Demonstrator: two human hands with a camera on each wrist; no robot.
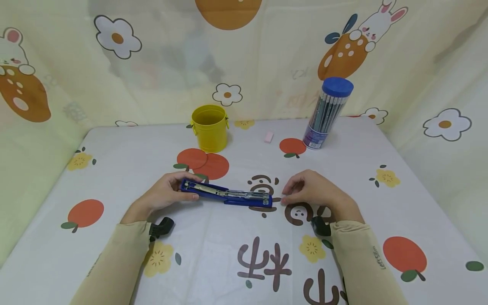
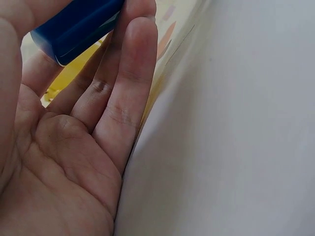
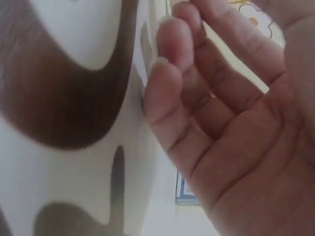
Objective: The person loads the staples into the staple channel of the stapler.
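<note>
A blue stapler (image 1: 248,201), opened out nearly flat with its metal inside facing up, lies across the middle of the head view. My left hand (image 1: 167,192) grips its left end between thumb and fingers. In the left wrist view only a smooth blue end of the stapler (image 2: 81,29) shows between the fingers. Just past the stapler's right end is my right hand (image 1: 314,190), its fingers loosely bent and a small gap between fingertips and stapler. Nothing sits in the right palm (image 3: 241,162) in the right wrist view.
A yellow bucket (image 1: 209,131) stands behind the left part of the stapler. Further right is a small pink eraser-like block (image 1: 268,137), then a clear tube of pencils (image 1: 327,112) with a blue lid. A printed cloth (image 1: 213,254) covers the table; a curtain hangs behind.
</note>
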